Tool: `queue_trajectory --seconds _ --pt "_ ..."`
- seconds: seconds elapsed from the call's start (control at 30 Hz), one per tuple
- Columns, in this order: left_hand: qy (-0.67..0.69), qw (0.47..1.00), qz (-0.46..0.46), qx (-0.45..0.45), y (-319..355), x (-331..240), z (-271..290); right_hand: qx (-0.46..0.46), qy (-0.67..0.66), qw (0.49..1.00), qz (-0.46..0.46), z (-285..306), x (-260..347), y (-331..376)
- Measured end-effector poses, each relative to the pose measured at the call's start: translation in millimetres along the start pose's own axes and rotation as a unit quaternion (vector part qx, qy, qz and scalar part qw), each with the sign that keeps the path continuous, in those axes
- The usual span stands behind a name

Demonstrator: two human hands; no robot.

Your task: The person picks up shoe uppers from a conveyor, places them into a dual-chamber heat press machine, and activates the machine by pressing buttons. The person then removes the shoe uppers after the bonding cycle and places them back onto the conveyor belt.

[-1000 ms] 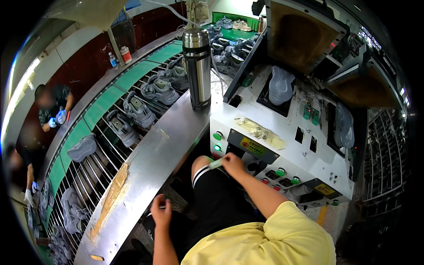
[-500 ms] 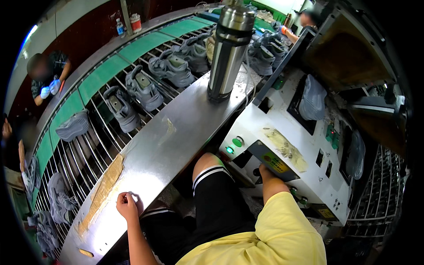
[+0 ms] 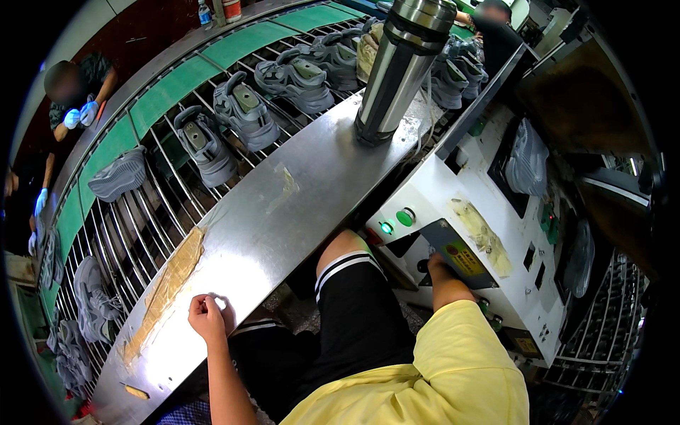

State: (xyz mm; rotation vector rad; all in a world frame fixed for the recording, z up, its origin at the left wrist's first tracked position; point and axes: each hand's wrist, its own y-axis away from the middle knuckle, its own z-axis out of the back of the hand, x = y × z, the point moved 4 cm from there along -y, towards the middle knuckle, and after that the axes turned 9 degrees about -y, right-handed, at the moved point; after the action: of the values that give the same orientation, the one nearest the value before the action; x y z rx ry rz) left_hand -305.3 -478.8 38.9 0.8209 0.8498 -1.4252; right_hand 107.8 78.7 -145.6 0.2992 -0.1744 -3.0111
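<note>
My left hand [image 3: 207, 319] rests at the near edge of the metal bench top [image 3: 241, 234], its fingers curled in with nothing visible in them. At the front of the white machine [image 3: 467, 205], my right hand [image 3: 438, 263] reaches in below a dark control panel [image 3: 457, 251] with a yellow label. A round black knob [image 3: 423, 265] is close beside it; the panel hides the fingers. Grey shoe soles lie on the machine top, one sole [image 3: 528, 159] in a dark recess and another sole [image 3: 581, 258] farther right.
Beyond the bench runs a curved roller conveyor [image 3: 131, 248] carrying several grey shoes [image 3: 244, 110] and a loose sole [image 3: 120, 173]. A tall steel flask [image 3: 397, 78] stands on the bench. Cardboard [image 3: 170, 290] is taped down near my left hand. Co-workers [image 3: 88, 88] are across the conveyor.
My view has shifted, so the bench, flask and machine sit differently in it. At the far left a co-worker's gloved hands have come into sight. Both my hands stay about where they were.
</note>
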Motion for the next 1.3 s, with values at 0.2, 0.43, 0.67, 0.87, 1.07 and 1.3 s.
queue_trajectory --seconds 0.2,0.43,0.67,0.87,1.07,1.3 --pt "-0.019 1.0 -0.016 0.003 -4 7 0 0.024 0.011 0.999 0.033 10 2 10" --pt "-0.023 0.998 -0.064 -0.012 -8 12 5 0.188 -0.283 0.804 0.489 176 64 207" --pt "-0.134 0.986 -0.095 -0.028 -10 18 10 -0.406 -0.452 0.718 0.34 374 -161 171" --pt "-0.143 0.979 -0.144 -0.026 1 16 9 -0.359 -0.209 0.895 -0.166 434 -367 35" --pt "-0.086 0.988 -0.122 -0.037 -3 30 -6 -0.009 -0.247 0.947 -0.205 398 -458 -103" --pt "-0.123 0.98 -0.097 -0.124 16 19 11 -0.188 -0.405 0.836 -0.319 394 -440 -61"
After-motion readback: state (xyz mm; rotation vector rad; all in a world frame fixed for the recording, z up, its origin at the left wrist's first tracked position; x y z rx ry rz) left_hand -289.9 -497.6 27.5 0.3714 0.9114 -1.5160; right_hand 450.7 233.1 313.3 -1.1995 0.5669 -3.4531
